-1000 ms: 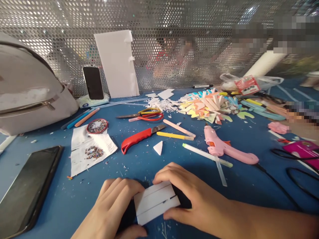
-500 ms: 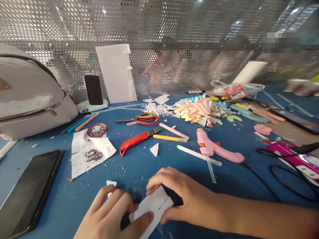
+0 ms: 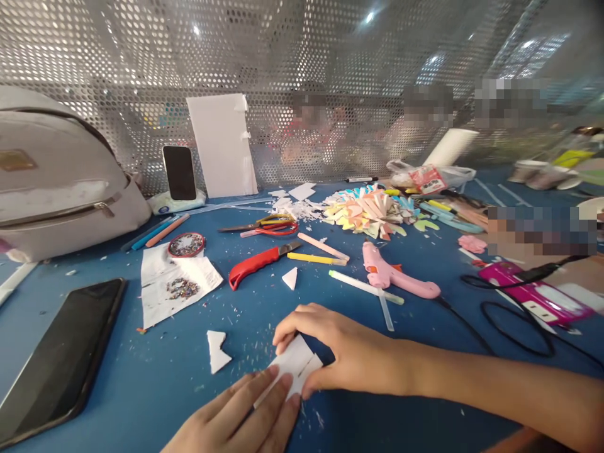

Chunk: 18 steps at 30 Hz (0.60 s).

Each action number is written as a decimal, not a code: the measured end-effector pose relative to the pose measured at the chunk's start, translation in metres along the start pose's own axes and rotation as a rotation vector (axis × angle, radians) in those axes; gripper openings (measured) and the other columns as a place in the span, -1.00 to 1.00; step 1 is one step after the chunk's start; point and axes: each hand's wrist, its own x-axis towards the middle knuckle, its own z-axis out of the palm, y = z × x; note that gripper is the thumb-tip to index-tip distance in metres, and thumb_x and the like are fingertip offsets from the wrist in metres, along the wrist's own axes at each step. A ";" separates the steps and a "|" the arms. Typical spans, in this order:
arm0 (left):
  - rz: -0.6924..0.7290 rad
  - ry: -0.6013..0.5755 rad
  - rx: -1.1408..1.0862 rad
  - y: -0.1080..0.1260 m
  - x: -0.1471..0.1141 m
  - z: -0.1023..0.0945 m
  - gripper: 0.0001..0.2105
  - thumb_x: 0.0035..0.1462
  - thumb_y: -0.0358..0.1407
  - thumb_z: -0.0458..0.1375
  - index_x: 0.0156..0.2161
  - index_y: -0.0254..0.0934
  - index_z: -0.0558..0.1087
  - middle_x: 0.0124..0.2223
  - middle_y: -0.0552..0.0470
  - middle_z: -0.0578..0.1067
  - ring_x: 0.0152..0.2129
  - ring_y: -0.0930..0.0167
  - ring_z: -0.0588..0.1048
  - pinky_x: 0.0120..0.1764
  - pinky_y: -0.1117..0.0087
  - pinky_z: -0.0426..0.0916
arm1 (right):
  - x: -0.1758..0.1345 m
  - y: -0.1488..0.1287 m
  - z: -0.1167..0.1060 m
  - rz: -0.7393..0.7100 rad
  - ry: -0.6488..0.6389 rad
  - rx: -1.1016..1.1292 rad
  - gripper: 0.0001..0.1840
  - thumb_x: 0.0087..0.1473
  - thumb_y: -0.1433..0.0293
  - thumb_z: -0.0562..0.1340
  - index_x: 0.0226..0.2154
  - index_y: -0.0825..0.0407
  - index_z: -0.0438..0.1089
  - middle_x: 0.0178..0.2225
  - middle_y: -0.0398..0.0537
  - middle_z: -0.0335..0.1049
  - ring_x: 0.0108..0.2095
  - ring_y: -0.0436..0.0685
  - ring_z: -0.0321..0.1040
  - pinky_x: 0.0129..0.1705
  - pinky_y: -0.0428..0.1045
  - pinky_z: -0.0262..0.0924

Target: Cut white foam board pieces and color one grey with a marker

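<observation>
A small piece of white foam board with dark slits near one end lies at the front middle of the blue table. My right hand grips it from the right, thumb on the near edge and fingers round the far edge. Across its near left part my left hand is laid flat, fingers stretched out together over the surface. Left of the hands rests a notched white scrap. Beyond them are a triangular white scrap and a red-handled knife.
A pink glue gun with its cord lies to the right, near glue sticks and a magenta power strip. Cut coloured pieces are heaped behind. A phone, beads on paper and a backpack stand left.
My left hand has gone from pinching the board piece with its thumb to lying flat across it, uncovering the notched scrap. The right hand keeps its grip. A person's hand appears at the right.
</observation>
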 end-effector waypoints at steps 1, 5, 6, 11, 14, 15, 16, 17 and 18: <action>-0.035 0.039 0.002 0.003 0.000 0.005 -0.65 0.46 -0.41 -0.11 0.17 -0.28 0.44 0.10 0.09 0.57 0.00 0.36 0.58 -0.06 0.45 0.55 | 0.000 -0.002 -0.002 -0.005 -0.011 -0.022 -0.54 -0.02 0.50 0.45 -0.08 -0.02 0.35 -0.08 -0.18 0.49 -0.04 0.09 0.37 0.11 -0.02 0.08; -0.133 0.283 -0.001 0.014 -0.002 0.026 -0.69 0.42 -0.46 -0.04 0.06 -0.30 0.52 0.01 0.02 0.62 -0.07 0.35 0.61 -0.03 0.43 0.54 | 0.009 -0.010 -0.017 -0.088 -0.061 -0.162 -0.57 0.05 0.41 0.44 -0.04 0.00 0.36 -0.06 -0.15 0.48 -0.01 0.10 0.36 0.11 -0.02 0.13; -0.135 0.295 -0.003 0.015 -0.002 0.027 -0.68 0.42 -0.46 -0.05 0.06 -0.32 0.52 0.02 0.00 0.61 -0.08 0.34 0.60 -0.02 0.43 0.53 | 0.014 -0.011 -0.023 -0.119 -0.038 -0.226 -0.60 0.09 0.39 0.41 -0.03 0.01 0.36 -0.04 -0.13 0.47 0.01 0.10 0.36 0.11 -0.02 0.15; -0.076 0.144 -0.034 0.012 -0.004 0.019 -0.62 0.44 -0.41 -0.16 0.16 -0.40 0.44 0.11 -0.11 0.55 0.00 0.23 0.56 -0.14 0.36 0.59 | 0.065 0.008 -0.052 -0.175 0.112 -0.806 -0.65 0.24 0.49 0.25 0.08 0.13 0.32 0.11 0.17 0.36 0.11 0.27 0.25 0.15 0.17 0.16; -0.067 0.107 -0.074 0.010 -0.007 0.016 -0.56 0.47 -0.34 -0.24 0.22 -0.43 0.38 0.17 -0.16 0.50 0.05 0.18 0.52 -0.13 0.31 0.59 | 0.095 0.026 -0.059 -0.179 0.071 -0.850 -0.72 0.12 0.53 0.31 -0.08 0.17 0.40 -0.07 0.18 0.45 -0.01 0.32 0.31 0.05 0.20 0.21; -0.064 0.098 -0.083 0.010 -0.007 0.016 -0.54 0.48 -0.32 -0.26 0.23 -0.44 0.37 0.17 -0.16 0.50 0.06 0.18 0.51 -0.13 0.31 0.59 | 0.102 0.029 -0.059 -0.186 0.067 -0.853 -0.80 0.10 0.55 0.30 -0.16 0.15 0.42 -0.13 0.15 0.46 -0.04 0.30 0.30 0.03 0.19 0.21; -0.063 0.090 -0.088 0.010 -0.007 0.016 -0.53 0.48 -0.30 -0.27 0.23 -0.44 0.37 0.17 -0.16 0.50 0.06 0.18 0.51 -0.13 0.32 0.59 | 0.106 0.030 -0.060 -0.192 0.069 -0.851 -0.85 0.08 0.57 0.29 -0.24 0.13 0.41 -0.18 0.12 0.46 -0.06 0.29 0.30 0.01 0.16 0.22; -0.061 0.086 -0.094 0.010 -0.008 0.016 -0.52 0.48 -0.28 -0.27 0.23 -0.44 0.37 0.17 -0.16 0.51 0.06 0.19 0.51 -0.14 0.33 0.59 | 0.109 0.029 -0.060 -0.197 0.081 -0.843 -0.87 0.06 0.59 0.27 -0.29 0.11 0.40 -0.20 0.09 0.45 -0.09 0.27 0.30 -0.03 0.14 0.22; -0.062 0.085 -0.100 0.009 -0.007 0.017 -0.52 0.48 -0.25 -0.26 0.22 -0.44 0.37 0.16 -0.17 0.51 0.05 0.19 0.51 -0.15 0.33 0.59 | 0.109 0.026 -0.061 -0.200 0.102 -0.829 -0.86 0.05 0.60 0.26 -0.30 0.09 0.38 -0.20 0.07 0.44 -0.11 0.24 0.31 -0.07 0.11 0.23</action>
